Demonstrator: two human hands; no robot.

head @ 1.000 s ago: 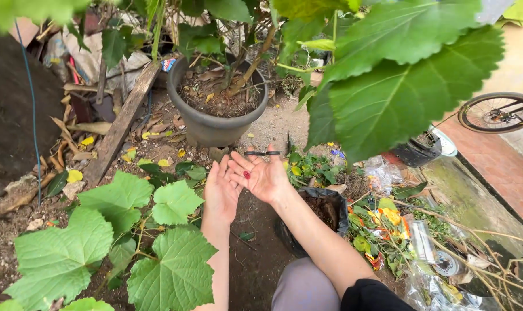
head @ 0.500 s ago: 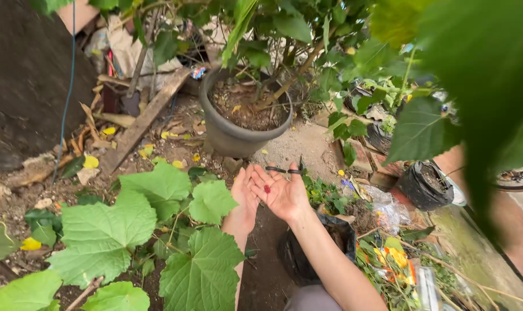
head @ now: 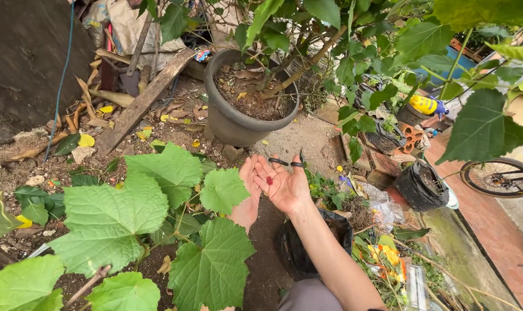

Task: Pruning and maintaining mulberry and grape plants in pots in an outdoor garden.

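Red and small, a berry lies in the upturned palm of the right hand, whose fingers are spread flat and grip nothing, while black scissors hang looped on its fingertips. The left hand lies edge-on against it, fingers straight and empty, partly behind a broad green leaf. This looks like a pause to inspect the berry above the grey pot; any tilt of the palm would need care, since the berry lies loose.

A small glossy red berry lies on bare skin of the right hand. At eleven o'clock, the round dark grey plastic pot looks matt and smooth. The weathered brown wooden plank looks rough, and the black plastic grow bag crinkled.
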